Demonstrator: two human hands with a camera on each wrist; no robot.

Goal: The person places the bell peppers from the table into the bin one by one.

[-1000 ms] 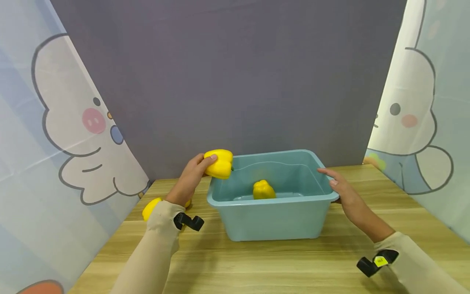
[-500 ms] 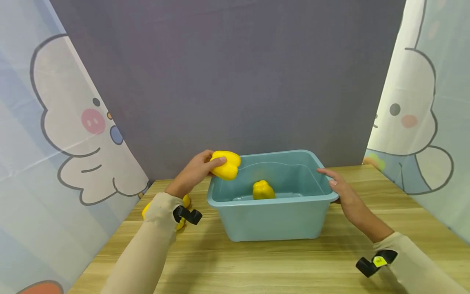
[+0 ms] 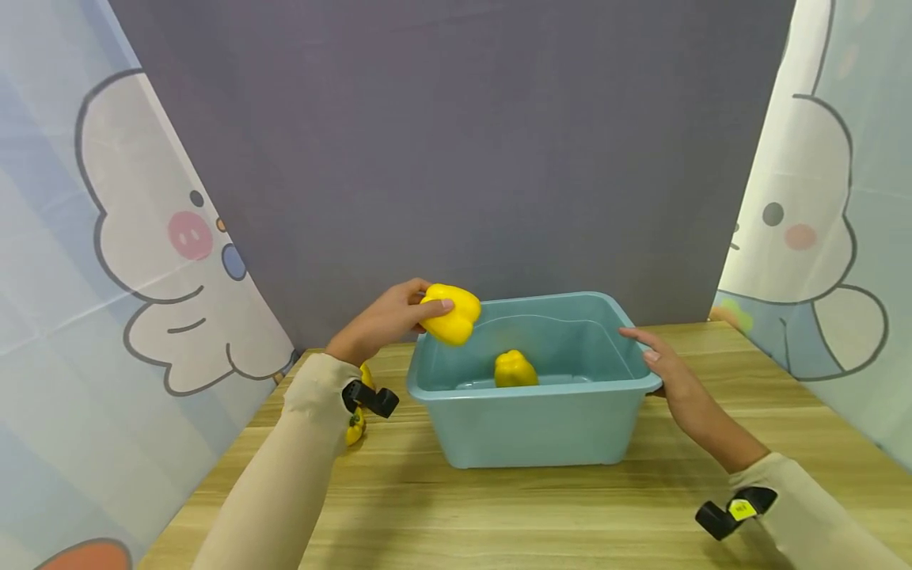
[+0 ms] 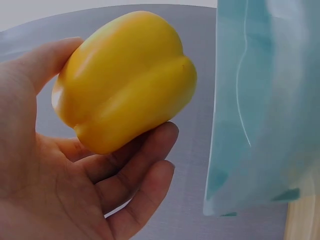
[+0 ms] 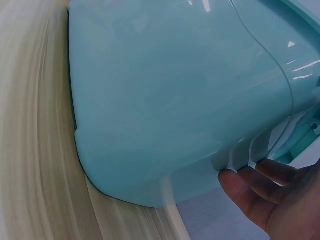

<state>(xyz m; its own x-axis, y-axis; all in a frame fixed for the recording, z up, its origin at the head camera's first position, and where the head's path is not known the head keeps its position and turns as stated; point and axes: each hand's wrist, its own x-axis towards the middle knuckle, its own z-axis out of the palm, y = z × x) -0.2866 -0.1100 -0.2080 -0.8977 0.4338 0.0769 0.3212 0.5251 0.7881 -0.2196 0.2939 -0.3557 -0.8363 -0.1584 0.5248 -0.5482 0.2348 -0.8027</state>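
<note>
Yellow pepper (image 3: 452,321) in its pinch, my left hand (image 3: 388,317) hung by the upper-left corner of the tub (image 3: 534,427), a placing step, I judged; my right hand (image 3: 673,376), fingers extended, touched the tub's right side. Lowering inside seemed due.

Smooth plastic bin (image 3: 534,427) (glossy pepper (image 4: 125,80)).

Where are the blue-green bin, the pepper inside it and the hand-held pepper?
Blue-green bin (image 3: 534,427): head view, outer front wall.
Pepper inside it (image 3: 516,371): head view, visible part above the bin's front rim.
Hand-held pepper (image 4: 127,82): left wrist view, middle of its side.
</note>
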